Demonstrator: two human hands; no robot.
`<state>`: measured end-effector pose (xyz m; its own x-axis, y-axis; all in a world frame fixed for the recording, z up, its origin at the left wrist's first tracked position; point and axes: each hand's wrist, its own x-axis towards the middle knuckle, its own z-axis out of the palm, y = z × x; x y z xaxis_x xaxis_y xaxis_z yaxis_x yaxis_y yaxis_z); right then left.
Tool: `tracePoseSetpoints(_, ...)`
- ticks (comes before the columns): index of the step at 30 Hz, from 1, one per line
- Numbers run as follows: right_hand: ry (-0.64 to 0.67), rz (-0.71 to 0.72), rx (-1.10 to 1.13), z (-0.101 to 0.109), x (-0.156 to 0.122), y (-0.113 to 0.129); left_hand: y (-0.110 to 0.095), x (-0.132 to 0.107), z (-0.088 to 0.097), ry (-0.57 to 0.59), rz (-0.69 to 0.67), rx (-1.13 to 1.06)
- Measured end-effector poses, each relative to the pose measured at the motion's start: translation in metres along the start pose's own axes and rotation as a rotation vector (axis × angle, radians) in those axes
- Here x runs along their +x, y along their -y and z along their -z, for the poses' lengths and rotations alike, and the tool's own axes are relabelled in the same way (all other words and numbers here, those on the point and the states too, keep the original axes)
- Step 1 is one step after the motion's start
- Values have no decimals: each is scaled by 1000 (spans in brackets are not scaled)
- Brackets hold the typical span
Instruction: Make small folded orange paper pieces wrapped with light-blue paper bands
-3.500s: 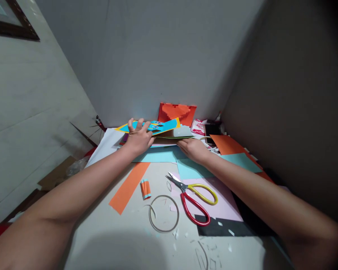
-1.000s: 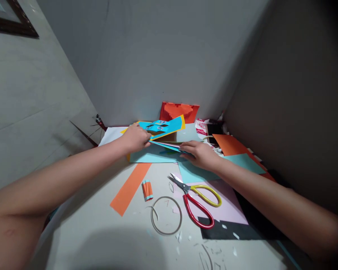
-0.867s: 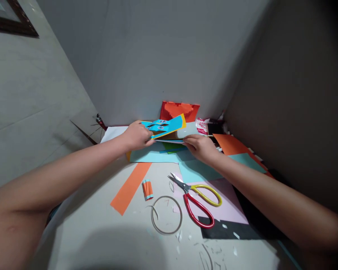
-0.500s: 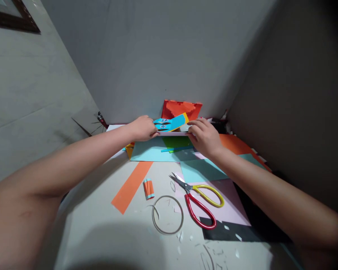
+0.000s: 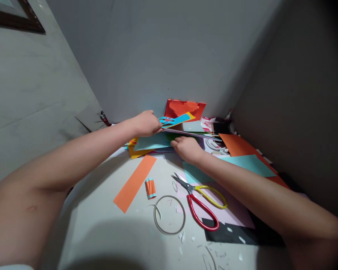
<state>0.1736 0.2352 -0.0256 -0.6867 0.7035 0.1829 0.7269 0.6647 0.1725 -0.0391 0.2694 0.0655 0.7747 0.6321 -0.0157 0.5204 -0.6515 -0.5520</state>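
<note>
Red-handled scissors [image 5: 198, 212] below the hands [image 5: 148, 123] [image 5: 187, 148]

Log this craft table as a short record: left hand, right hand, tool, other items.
Left hand: the left hand holds a blue-and-yellow cut paper piece.
Right hand: the right hand rests on a stack of coloured paper sheets.
Tool: red-and-yellow-handled steel scissors lie on a pale pink paper sheet.
Other items: a long orange paper strip, a small orange-and-teal paper roll, a thin grey paper ring, a stepped red-orange paper cutout.
</note>
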Motion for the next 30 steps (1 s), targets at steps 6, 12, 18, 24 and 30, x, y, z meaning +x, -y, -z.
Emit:
tracePoseSetpoints(6,-104,-215,-21,7,12,-23,-8,-7,-3,-45,-21,40)
tracePoseSetpoints(12,-196,167,31,17,7,1,-7,-2,-8,-41,67,51)
tracePoseSetpoints(18,-90,362,54,-2,39,49,-7,2,0,-39,48,7)
tracePoseSetpoints(24,-49,287,81,-24,74,67,-4,-2,-4,-98,78,-2)
tracePoseSetpoints(30,-125,150,109,-20,72,67,2,-3,-19,-143,119,8)
